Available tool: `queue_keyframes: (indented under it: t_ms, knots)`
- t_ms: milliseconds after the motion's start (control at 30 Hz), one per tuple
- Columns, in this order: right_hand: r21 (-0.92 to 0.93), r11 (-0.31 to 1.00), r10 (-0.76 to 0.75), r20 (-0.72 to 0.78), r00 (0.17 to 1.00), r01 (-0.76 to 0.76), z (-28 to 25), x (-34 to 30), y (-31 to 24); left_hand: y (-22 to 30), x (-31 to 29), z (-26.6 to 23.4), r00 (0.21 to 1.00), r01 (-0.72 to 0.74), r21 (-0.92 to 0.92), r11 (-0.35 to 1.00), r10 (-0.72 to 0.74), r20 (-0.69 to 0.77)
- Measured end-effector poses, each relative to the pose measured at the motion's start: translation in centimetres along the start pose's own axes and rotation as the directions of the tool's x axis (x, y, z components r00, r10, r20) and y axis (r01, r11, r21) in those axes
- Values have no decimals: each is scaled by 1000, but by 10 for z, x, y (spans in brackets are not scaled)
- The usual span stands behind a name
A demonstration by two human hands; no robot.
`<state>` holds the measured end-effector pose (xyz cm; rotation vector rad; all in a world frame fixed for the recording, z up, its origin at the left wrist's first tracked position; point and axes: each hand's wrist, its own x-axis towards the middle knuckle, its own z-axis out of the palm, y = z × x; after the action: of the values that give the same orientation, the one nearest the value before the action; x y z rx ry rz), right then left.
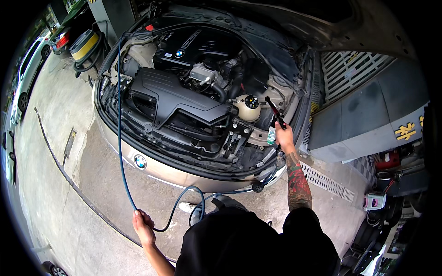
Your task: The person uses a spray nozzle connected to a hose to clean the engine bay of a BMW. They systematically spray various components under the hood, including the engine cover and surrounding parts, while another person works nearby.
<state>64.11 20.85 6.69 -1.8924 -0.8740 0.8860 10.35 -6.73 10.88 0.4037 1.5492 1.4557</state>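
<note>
My left hand (143, 227) is closed around a blue hose (121, 142), low on the left in front of the car. From there the hose rises over the front edge of the open engine bay, and another length loops near my legs. On the right, my tattooed right arm reaches over the bay's front corner. My right hand (284, 137) grips a black and red spray gun (273, 107) with a long nozzle. A small bottle (271, 135) with a green and white label hangs by its grip. Just left of the nozzle sits a cream coolant tank (247, 110) with a black cap.
The beige car's front (177, 170) stands before me. A black engine cover (202, 48) and a dark plastic air duct (177, 94) fill the bay. At the right are a grey block (359, 115) and a floor drain grate (327, 181). A yellow-and-black drum (85, 45) stands far left.
</note>
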Motion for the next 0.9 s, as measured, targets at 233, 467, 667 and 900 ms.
queue_keyframes:
  t_ms: [233,467,667,900]
  knots:
    - [-97,995,-35,-10,999,34,22,9,-8,-2,-1,-13,1000,-1,-17,1000,1,-21]
    - [-231,960,-174,-43,984,159,46,29,-12,4,-1,-23,999,-9,-18,1000,8,-33]
    - [-320,937,-150,-11,989,138,65,31,-31,-3,2,-28,999,-17,-33,999,16,-39]
    - [-448,877,-183,19,983,172,85,22,-51,-8,2,-33,999,-26,-34,999,25,-42]
